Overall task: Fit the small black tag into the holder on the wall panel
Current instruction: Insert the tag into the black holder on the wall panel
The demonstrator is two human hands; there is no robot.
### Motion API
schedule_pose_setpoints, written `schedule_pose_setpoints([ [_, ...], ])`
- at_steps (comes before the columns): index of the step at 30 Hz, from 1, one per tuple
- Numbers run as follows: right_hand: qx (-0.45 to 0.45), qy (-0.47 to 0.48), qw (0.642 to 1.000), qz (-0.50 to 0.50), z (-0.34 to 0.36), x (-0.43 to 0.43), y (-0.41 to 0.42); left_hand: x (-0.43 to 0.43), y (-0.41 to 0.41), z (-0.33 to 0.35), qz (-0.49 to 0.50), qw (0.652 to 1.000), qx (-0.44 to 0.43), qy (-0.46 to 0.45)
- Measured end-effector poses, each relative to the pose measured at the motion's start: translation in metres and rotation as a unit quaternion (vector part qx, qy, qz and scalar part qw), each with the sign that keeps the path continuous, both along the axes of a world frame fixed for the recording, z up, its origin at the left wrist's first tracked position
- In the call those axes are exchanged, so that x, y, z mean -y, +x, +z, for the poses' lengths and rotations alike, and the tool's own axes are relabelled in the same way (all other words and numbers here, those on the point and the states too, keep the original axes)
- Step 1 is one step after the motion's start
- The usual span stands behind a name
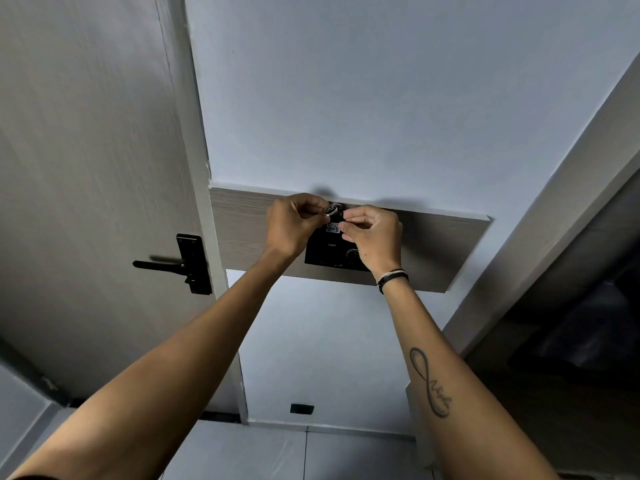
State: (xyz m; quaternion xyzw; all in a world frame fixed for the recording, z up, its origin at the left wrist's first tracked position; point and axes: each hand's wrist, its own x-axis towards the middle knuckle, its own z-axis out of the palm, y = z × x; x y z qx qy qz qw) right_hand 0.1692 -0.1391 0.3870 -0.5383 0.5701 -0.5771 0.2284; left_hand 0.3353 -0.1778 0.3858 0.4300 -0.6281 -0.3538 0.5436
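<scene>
Fingers of the left hand (294,226) pinch a silver metal key ring (331,210); the right hand (372,233) pinches the small black tag (334,226) between both hands, above the black rectangular holder (329,252) on the grey wood-grain wall panel (242,230).

A long wood-grain panel (242,230) is fixed flat across the pale wall (381,98), its left end butting against the door frame (204,161). A black plate (329,252) sits on the panel near its middle, partly covered, with a round dial (353,253) at its right side.
</scene>
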Motion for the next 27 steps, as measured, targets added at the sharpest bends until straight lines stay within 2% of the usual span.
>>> schedule_pose_setpoints([
  [14,-0.055,-0.003,0.998,-0.022,-0.018,0.005,-0.006,0.001,-0.001,-0.017,-0.002,0.999,-0.036,0.038],
  [27,-0.031,0.012,0.999,-0.007,-0.013,0.005,-0.006,0.0,-0.003,-0.021,0.007,1.0,-0.01,0.025],
])
